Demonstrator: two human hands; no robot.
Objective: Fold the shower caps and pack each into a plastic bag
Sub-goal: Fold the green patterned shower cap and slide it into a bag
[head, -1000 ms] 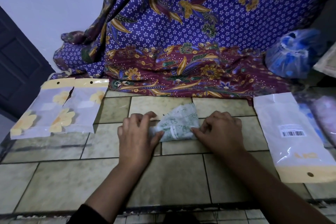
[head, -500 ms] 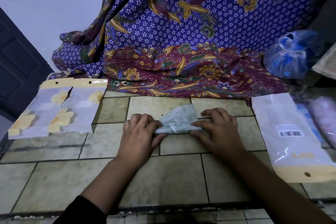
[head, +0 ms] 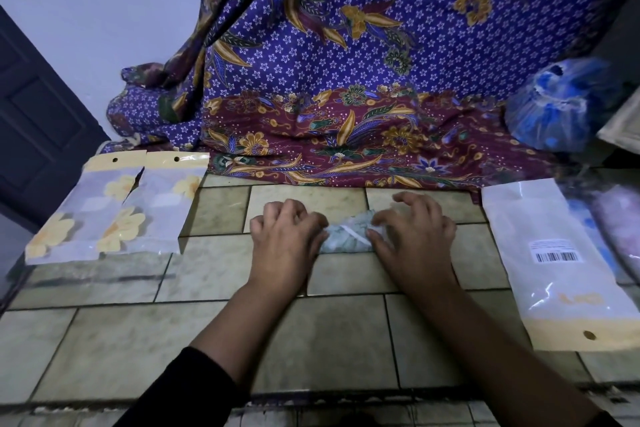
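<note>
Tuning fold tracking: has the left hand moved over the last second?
Yes. The left hand slid right and away from the person, closer to the vertical grout line behind the shower cap, whose left end it holds.

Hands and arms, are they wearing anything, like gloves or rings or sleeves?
No gloves; no rings or watch show. The left hand and right hand are bare. A black sleeve covers the left arm's upper part; the right forearm is bare.
</note>
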